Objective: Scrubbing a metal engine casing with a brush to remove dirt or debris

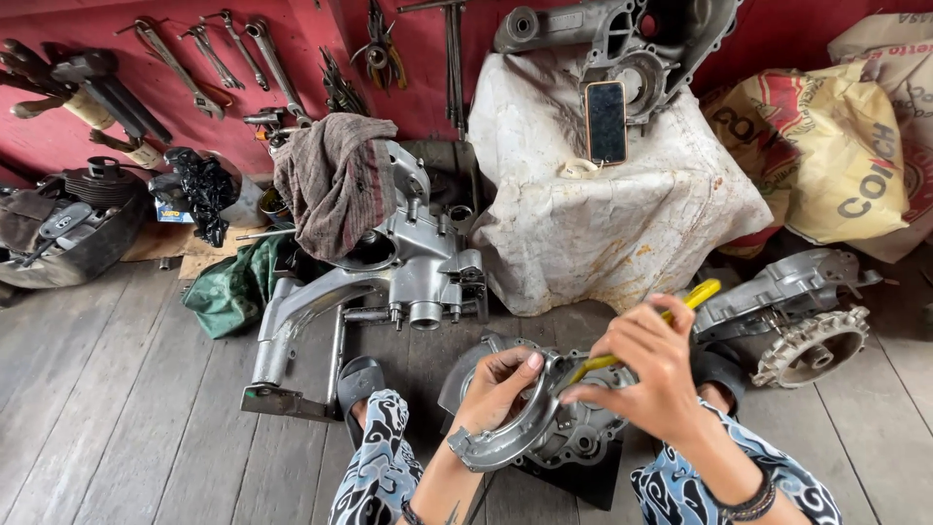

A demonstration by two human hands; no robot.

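My left hand (498, 386) grips a curved grey metal brake shoe (513, 428) and holds it over a round metal hub plate (583, 439) that rests between my knees. In my right hand (649, 369) is a yellow-handled tool (680, 303), slanted so that its tip points down at the brake shoe. Both hands are close together above the plate. My legs in blue patterned trousers frame the plate on either side.
A silver engine casing (389, 272) with a rag (335, 180) over it lies on the wooden floor ahead. A toothed wheel part (812, 345) sits right. A phone (606, 122) leans on a covered block (612, 204). Wrenches (224, 58) hang on the red wall; sacks (836, 146) stand far right.
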